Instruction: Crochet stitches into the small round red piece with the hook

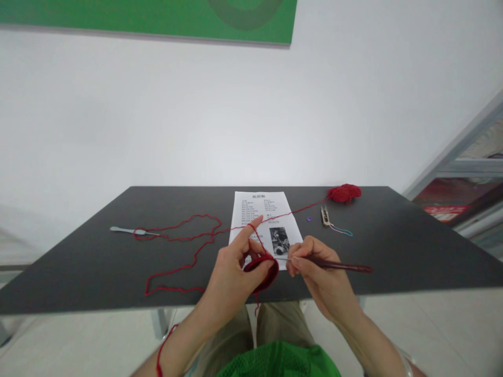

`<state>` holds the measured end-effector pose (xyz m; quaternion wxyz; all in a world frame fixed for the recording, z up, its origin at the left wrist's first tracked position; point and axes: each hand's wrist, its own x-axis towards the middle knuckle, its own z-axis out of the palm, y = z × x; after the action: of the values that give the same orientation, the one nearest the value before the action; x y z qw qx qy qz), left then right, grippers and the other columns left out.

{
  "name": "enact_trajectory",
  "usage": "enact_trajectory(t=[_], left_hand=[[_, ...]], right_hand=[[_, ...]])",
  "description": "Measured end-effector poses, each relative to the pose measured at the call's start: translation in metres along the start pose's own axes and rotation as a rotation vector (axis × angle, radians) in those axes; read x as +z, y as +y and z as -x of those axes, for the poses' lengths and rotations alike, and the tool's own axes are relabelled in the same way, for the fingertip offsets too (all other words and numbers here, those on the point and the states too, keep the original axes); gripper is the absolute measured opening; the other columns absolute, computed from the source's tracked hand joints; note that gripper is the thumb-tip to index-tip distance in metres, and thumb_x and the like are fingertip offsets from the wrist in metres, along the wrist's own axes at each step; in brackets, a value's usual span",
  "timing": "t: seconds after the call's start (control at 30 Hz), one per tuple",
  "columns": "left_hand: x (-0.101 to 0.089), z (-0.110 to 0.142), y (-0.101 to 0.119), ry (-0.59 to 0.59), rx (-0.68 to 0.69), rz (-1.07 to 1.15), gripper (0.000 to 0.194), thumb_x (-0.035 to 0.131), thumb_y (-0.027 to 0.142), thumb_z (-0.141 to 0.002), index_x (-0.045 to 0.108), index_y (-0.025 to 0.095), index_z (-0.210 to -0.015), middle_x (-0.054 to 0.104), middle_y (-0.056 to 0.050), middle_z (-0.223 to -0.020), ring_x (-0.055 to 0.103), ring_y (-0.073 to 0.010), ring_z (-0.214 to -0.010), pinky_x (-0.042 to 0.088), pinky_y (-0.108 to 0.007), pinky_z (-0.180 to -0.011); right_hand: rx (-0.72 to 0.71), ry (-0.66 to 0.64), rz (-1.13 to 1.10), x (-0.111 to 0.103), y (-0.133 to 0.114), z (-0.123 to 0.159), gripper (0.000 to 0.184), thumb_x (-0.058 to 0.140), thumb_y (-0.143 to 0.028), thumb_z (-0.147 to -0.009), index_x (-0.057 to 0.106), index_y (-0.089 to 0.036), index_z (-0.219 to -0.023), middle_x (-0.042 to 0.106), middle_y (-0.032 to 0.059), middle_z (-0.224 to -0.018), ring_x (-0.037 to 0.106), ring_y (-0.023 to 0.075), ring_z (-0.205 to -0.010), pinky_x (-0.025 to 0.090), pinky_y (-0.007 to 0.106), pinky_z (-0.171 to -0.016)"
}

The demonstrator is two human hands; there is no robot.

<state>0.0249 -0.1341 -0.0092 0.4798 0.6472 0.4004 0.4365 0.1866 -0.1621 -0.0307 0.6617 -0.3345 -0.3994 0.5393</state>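
Observation:
My left hand (236,267) pinches a small round piece of red crochet work (264,273), with the index finger raised and the red yarn (178,238) running over it. My right hand (318,272) is closed on a dark red crochet hook (341,266), whose tip points left into the red piece. The yarn trails in loose loops across the dark table (98,262) and leads back to a red yarn ball (345,193) at the far right.
A printed pattern sheet (265,214) lies behind my hands. Small snips (325,215) with a teal cord and a tiny purple marker (308,219) lie to its right. A silver tool (126,230) rests at the left. A white wall stands behind the table.

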Motion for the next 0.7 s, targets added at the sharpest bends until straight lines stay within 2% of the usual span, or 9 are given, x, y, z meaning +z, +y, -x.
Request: enact_trajectory(t=[0.13, 0.23, 0.33, 0.53, 0.7], left_hand=[[-0.001, -0.002, 0.003, -0.014, -0.06, 0.128, 0.077, 0.069, 0.012, -0.067, 0.046, 0.019, -0.14, 0.061, 0.004, -0.068, 0.056, -0.0118, -0.065, 0.045, -0.025, -0.069], [-0.001, -0.004, 0.006, -0.04, -0.114, 0.231, 0.082, 0.071, 0.012, -0.066, 0.042, 0.018, -0.142, 0.063, 0.003, -0.069, 0.057, -0.0116, -0.066, 0.046, -0.025, -0.07], [0.0, -0.005, 0.007, -0.042, -0.142, 0.278, 0.086, 0.072, 0.012, -0.065, 0.039, 0.018, -0.144, 0.064, 0.003, -0.07, 0.059, -0.0121, -0.068, 0.046, -0.025, -0.072], [0.001, -0.004, 0.007, -0.074, -0.198, 0.369, 0.091, 0.073, 0.01, -0.064, 0.035, 0.019, -0.146, 0.064, 0.004, -0.068, 0.057, -0.0103, -0.063, 0.044, -0.022, -0.064], [-0.001, -0.004, 0.004, -0.102, -0.316, 0.49, 0.088, 0.076, 0.013, -0.064, 0.039, 0.021, -0.144, 0.064, 0.003, -0.071, 0.056, -0.0086, -0.061, 0.04, -0.019, -0.058]], right_hand=[[0.082, -0.031, -0.142, 0.002, 0.005, 0.001, 0.016, 0.076, -0.022, -0.07, 0.06, -0.019, -0.065, 0.057, -0.0028, -0.057, 0.05, 0.0116, -0.055, 0.039, 0.025, -0.053], [0.102, -0.022, -0.196, 0.003, 0.01, 0.003, 0.016, 0.075, -0.022, -0.071, 0.061, -0.02, -0.066, 0.057, -0.0028, -0.058, 0.05, 0.0115, -0.055, 0.04, 0.025, -0.052], [0.003, 0.001, -0.137, 0.006, 0.012, 0.004, 0.015, 0.077, -0.022, -0.07, 0.062, -0.019, -0.066, 0.059, -0.0023, -0.061, 0.051, 0.0114, -0.056, 0.041, 0.025, -0.054], [-0.103, -0.054, -0.078, 0.004, 0.021, 0.006, 0.013, 0.075, -0.023, -0.074, 0.063, -0.022, -0.072, 0.06, -0.0017, -0.068, 0.052, 0.0118, -0.058, 0.041, 0.025, -0.054], [-0.293, -0.045, 0.05, -0.003, 0.037, 0.009, 0.01, 0.072, -0.019, -0.079, 0.064, -0.024, -0.077, 0.061, 0.0002, -0.075, 0.053, 0.0143, -0.066, 0.041, 0.027, -0.058]])
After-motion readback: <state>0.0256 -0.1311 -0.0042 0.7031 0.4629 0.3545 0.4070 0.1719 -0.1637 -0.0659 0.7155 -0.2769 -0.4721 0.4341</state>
